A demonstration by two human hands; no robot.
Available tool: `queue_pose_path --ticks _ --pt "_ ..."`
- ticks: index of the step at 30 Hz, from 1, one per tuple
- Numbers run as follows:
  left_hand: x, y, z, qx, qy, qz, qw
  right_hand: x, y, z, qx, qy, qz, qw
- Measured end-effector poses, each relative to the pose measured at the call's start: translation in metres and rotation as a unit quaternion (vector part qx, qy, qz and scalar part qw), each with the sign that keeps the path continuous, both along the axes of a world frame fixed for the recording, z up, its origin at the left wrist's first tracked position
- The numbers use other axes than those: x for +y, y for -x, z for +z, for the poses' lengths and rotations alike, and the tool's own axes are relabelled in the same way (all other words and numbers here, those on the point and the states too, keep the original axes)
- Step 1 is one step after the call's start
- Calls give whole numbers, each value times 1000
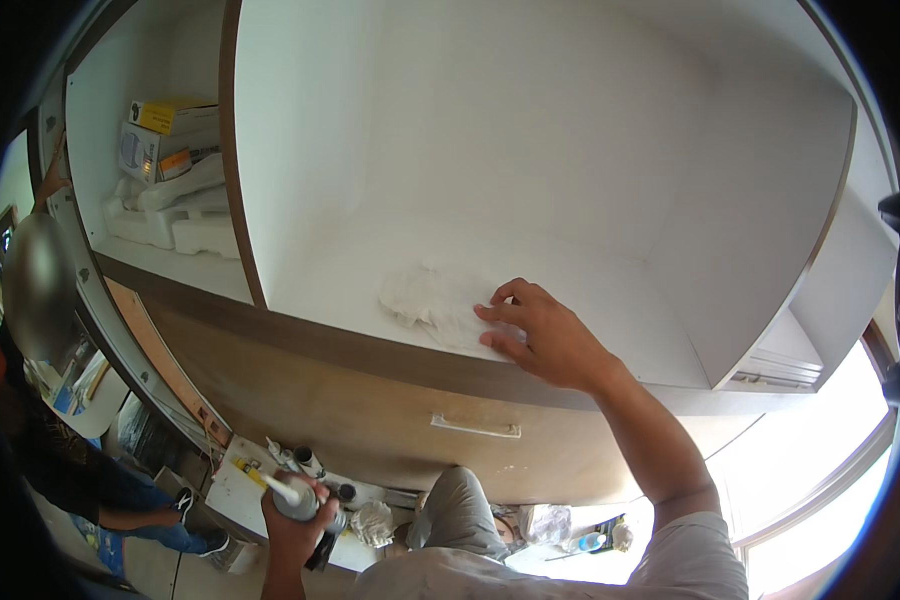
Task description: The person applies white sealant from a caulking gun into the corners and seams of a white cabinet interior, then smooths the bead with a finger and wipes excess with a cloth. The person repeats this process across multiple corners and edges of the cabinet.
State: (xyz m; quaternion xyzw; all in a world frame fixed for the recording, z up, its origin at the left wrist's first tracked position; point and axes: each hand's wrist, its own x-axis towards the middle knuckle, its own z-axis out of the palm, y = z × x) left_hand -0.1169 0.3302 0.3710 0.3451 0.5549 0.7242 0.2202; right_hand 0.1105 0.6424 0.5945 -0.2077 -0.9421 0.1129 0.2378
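Low at the left, my left hand [308, 520] is wrapped round a caulking gun [298, 497] with a tapered white nozzle pointing up and to the left. My right hand [545, 335] reaches into an open white cabinet [530, 150], just above its bottom board. Its thumb and fingers are curved and apart, with the fingertips at the right edge of a crumpled thin white tissue or cloth [430, 298]. That sheet lies near the brown front edge [370, 338] of the board.
In the left compartment are boxes [170, 135] and white foam packing [180, 215]. Below, a brown panel carries a white handle [475, 427]. A low white surface [235, 490] holds tubes and a crumpled white wad [373, 523]. Another person [80, 480] stands at left.
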Motion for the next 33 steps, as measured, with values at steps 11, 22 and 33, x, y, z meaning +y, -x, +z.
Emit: queue_pose_path --ticks 11,22,33 --pt "29 -6 168 -4 -336 -127 933 -111 -82 -85 -86 395 294 866" --pt "103 -71 174 -287 -364 -241 853 -175 -46 -208 372 661 397 517" --pt "100 -81 148 -292 -323 -301 849 -186 -64 -249 361 742 286 487"
